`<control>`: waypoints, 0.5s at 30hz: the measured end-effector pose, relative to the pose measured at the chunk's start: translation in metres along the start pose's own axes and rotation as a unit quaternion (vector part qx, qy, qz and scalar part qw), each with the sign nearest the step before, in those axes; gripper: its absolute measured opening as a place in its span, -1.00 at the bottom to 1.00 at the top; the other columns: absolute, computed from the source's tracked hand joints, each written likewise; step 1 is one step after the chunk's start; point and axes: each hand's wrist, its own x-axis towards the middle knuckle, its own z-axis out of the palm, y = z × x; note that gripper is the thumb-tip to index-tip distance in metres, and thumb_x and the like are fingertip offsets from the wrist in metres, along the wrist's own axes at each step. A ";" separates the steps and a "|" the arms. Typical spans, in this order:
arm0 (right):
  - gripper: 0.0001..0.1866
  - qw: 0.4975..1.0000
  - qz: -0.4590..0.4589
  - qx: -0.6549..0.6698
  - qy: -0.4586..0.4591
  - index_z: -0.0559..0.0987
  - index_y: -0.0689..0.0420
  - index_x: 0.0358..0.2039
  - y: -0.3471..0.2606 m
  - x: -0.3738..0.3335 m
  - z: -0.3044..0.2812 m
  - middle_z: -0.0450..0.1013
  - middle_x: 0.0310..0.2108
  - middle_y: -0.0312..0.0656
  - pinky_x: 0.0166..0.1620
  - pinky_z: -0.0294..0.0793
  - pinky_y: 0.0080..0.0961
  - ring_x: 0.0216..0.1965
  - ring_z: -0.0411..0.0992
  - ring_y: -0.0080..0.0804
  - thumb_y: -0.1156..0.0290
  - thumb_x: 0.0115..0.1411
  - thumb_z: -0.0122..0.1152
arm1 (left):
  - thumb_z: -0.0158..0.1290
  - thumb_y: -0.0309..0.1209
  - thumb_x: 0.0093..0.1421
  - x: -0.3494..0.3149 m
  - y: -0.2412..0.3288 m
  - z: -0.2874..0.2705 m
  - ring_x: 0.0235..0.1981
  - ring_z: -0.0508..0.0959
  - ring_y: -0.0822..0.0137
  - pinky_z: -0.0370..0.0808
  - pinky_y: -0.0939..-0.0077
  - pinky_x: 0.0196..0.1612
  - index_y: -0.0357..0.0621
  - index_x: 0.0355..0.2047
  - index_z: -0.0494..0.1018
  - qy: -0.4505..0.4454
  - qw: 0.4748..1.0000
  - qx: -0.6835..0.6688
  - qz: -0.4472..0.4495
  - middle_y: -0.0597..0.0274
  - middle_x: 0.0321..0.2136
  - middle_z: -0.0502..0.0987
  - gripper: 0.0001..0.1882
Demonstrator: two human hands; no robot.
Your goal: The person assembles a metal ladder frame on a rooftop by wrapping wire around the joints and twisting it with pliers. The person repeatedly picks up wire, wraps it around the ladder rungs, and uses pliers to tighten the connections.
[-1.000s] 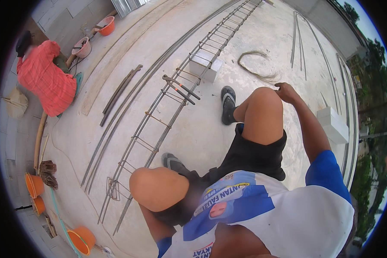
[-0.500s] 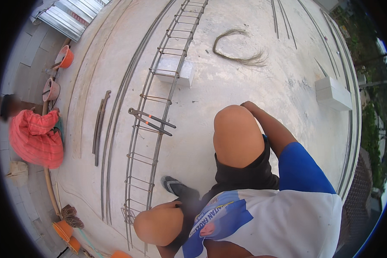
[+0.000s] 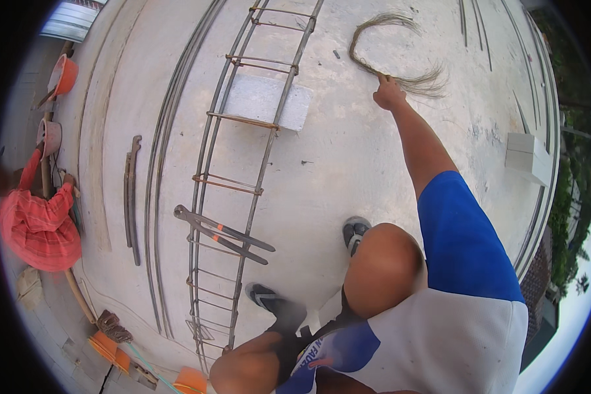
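Note:
My right arm is stretched out ahead, and my right hand (image 3: 391,94) closes its fingers on a curved bundle of thin tie wire (image 3: 369,68) lying on the concrete. Both frayed ends of the bundle fan out beyond the hand. My left hand is out of sight, with only a bit of the arm showing at the lower edge. To the left lies a long rebar cage (image 3: 258,185) with square stirrups. Across it rest pincers (image 3: 185,213) with dark handles marked in orange, touched by neither hand.
A white block (image 3: 295,108) props the cage; another block (image 3: 528,157) stands at right. Long rods (image 3: 152,171) and a pair of dark bars (image 3: 131,197) lie left. At far left a person in a red shirt (image 3: 39,226) crouches near orange buckets (image 3: 65,75).
My right hand has gone from beside my knee out to the wire bundle and taken hold of it. My right knee has dropped back, and the view has shifted forward.

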 end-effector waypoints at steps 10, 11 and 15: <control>-0.35 0.985 -0.120 -0.124 -0.010 0.32 0.05 0.16 0.043 0.066 0.041 0.46 -0.02 0.00 0.07 0.36 -0.06 0.07 0.40 -0.02 0.09 0.09 0.24 | 0.14 0.04 0.05 -0.106 -0.128 0.007 0.00 0.48 -0.13 0.43 0.16 0.02 -0.20 0.27 0.03 -0.006 0.981 -0.117 -0.156 -0.30 -0.02 0.41 -0.08; -0.57 0.975 -0.159 -0.141 -0.059 0.48 0.12 -0.08 0.044 0.048 0.045 0.50 -0.12 0.04 -0.01 0.40 -0.05 -0.01 0.45 -0.01 0.14 0.11 0.19 | 0.14 0.05 0.05 -0.115 -0.132 0.014 0.01 0.47 -0.13 0.43 0.16 0.03 -0.20 0.27 0.03 -0.006 0.977 -0.128 -0.169 -0.31 -0.01 0.40 -0.07; -0.80 0.900 -0.388 -0.185 -0.066 0.49 0.27 -0.44 0.017 -0.031 0.084 0.46 -0.41 0.21 -0.20 0.44 -0.01 -0.31 0.45 0.19 0.40 -0.03 0.08 | 0.15 0.08 0.03 -0.197 -0.173 0.074 0.02 0.47 -0.13 0.43 0.16 0.04 -0.19 0.28 0.01 -0.008 0.939 -0.194 -0.282 -0.32 0.00 0.39 -0.04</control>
